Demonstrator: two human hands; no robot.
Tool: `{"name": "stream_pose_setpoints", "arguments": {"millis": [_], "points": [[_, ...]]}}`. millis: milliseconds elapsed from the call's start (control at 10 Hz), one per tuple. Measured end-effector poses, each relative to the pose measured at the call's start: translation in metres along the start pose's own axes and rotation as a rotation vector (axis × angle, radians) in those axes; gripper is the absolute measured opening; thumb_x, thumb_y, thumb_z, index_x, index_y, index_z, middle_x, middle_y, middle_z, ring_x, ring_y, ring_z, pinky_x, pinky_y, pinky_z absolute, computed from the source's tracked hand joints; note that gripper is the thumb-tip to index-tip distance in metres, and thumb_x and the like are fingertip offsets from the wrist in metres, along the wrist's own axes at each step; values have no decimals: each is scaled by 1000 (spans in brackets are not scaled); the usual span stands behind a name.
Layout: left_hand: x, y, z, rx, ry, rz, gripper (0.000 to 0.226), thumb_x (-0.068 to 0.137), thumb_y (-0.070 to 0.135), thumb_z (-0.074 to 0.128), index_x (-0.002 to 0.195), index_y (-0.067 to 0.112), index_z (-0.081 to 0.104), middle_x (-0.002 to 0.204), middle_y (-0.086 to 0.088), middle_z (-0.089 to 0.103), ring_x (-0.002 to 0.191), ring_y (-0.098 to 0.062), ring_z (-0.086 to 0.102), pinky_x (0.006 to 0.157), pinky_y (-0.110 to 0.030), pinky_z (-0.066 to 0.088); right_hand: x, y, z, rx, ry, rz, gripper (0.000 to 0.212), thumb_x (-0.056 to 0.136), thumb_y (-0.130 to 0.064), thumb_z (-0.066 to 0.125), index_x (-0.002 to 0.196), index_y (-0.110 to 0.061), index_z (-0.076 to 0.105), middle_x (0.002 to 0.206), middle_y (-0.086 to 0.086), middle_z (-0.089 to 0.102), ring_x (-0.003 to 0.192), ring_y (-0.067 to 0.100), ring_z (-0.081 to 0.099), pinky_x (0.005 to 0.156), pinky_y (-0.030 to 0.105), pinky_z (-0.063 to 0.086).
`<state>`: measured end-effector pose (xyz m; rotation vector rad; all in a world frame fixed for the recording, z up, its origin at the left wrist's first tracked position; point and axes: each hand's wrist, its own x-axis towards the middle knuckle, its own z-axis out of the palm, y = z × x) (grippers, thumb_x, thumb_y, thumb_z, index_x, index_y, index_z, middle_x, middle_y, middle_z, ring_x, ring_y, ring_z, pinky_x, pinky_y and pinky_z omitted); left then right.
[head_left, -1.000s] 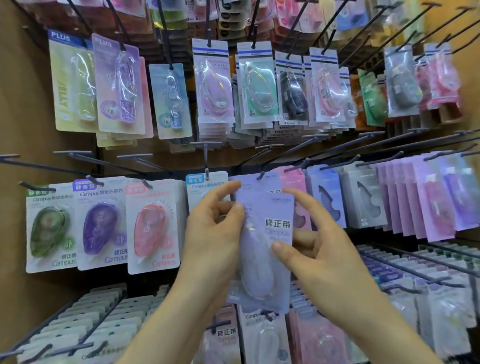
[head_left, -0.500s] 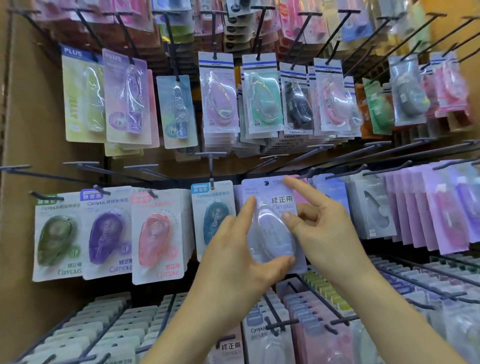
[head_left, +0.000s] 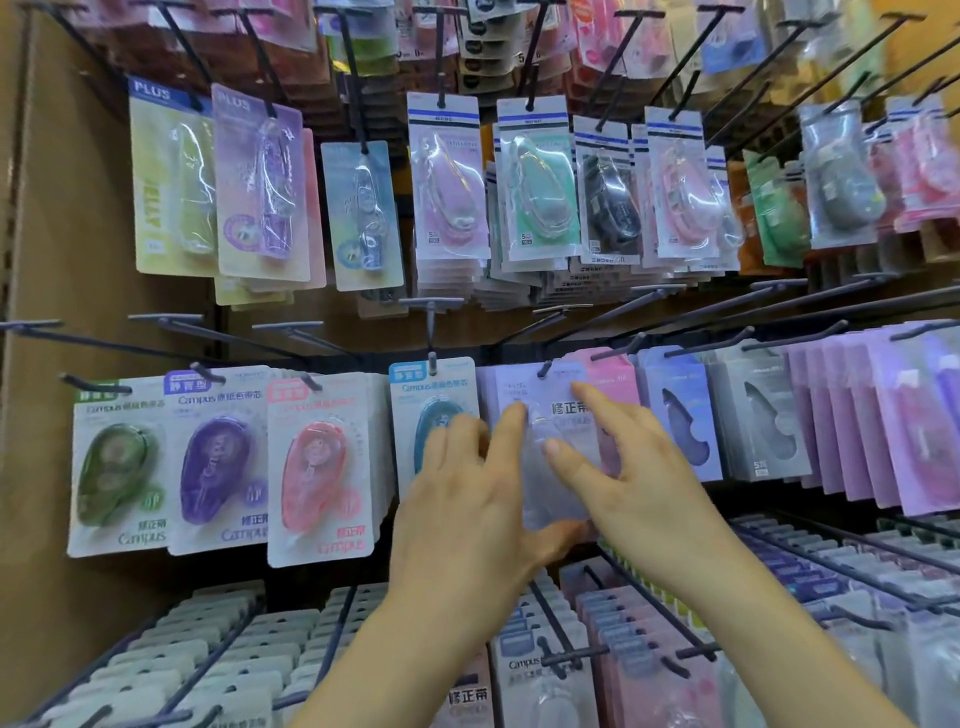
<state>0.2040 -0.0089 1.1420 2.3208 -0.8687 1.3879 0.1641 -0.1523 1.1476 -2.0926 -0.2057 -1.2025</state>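
A lilac correction-tape pack (head_left: 523, 388) hangs in the middle row, its hole on a black peg hook (head_left: 543, 368). My left hand (head_left: 467, 499) holds its lower part, thumb under the bottom edge and index finger up its left side. My right hand (head_left: 639, 478) touches the front, index finger straight on the card and thumb tip on the clear blister. Both hands cover much of the pack.
Next to the pack hang a blue Campus pack (head_left: 434, 395) on the left and a pink pack (head_left: 613, 379) on the right. Green (head_left: 117, 467), purple (head_left: 218, 462) and pink (head_left: 317, 473) Campus packs hang further left. Long black hooks (head_left: 691, 301) jut out above and below.
The pack has gone from in front of me up and back onto the peg hook. Both hands followed it towards the rack, and the right fingers have straightened.
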Motion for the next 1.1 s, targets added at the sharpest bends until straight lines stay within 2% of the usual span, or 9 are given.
{"name": "stream_pose_setpoints", "arguments": {"millis": [100,200,300,400,500,600,800,1000,1100], "points": [[3,-5,8,24,118,59,83,62,68,49,130,21,42,129,-8,51,117,-29,51,85,-39,53,-4,-2,2,-30,-104,19,79,93,-43,60,155,-38,12,160,-12,22,146,8,23,113,24,24],[8,-7,10,41,92,89,84,60,64,53,128,16,43,138,-12,52,125,-29,53,92,-38,52,-3,-1,4,-63,-83,8,84,91,-38,66,155,-38,12,157,-7,33,139,13,36,101,21,34],[11,-9,9,63,44,66,83,58,61,57,126,14,46,136,-13,55,121,-29,57,85,-39,54,-2,1,10,-141,-60,-7,87,89,-41,67,154,-38,9,146,0,48,126,20,50,92,26,40],[12,-12,12,53,27,67,87,61,55,73,131,14,41,140,-13,52,122,-29,56,86,-40,53,-3,3,12,-190,-42,-3,88,88,-47,65,153,-40,7,143,1,51,123,24,52,96,35,43],[7,-12,12,-2,25,75,85,70,55,62,140,18,31,147,-10,44,128,-28,49,96,-42,50,-5,4,10,-177,-10,-19,85,86,-51,66,150,-43,11,128,2,61,109,23,59,86,35,47],[2,-11,10,-122,-50,69,94,81,55,64,153,26,12,158,3,20,140,-18,26,113,-29,26,-8,4,8,-156,-17,-24,85,85,-51,66,148,-46,9,128,0,61,106,23,60,86,37,49],[-9,-12,10,-217,-27,59,105,82,51,67,152,39,-11,159,12,14,139,-12,24,111,-22,21,-13,1,2,-101,-44,-42,84,85,-56,62,148,-50,6,142,-2,52,119,22,56,94,36,47],[-15,-8,8,-213,-26,38,103,78,51,71,153,38,0,157,12,20,137,-13,30,112,-26,29,-19,6,-6,-29,-53,-45,82,84,-58,61,146,-53,7,147,-11,46,128,17,52,102,41,46],[-21,-6,4,-220,-5,32,96,81,51,69,153,38,6,156,15,21,139,-9,27,110,-23,29,-24,9,-14,-37,-42,-17,77,87,-55,60,147,-51,11,147,-13,44,128,14,51,100,31,43]]}}
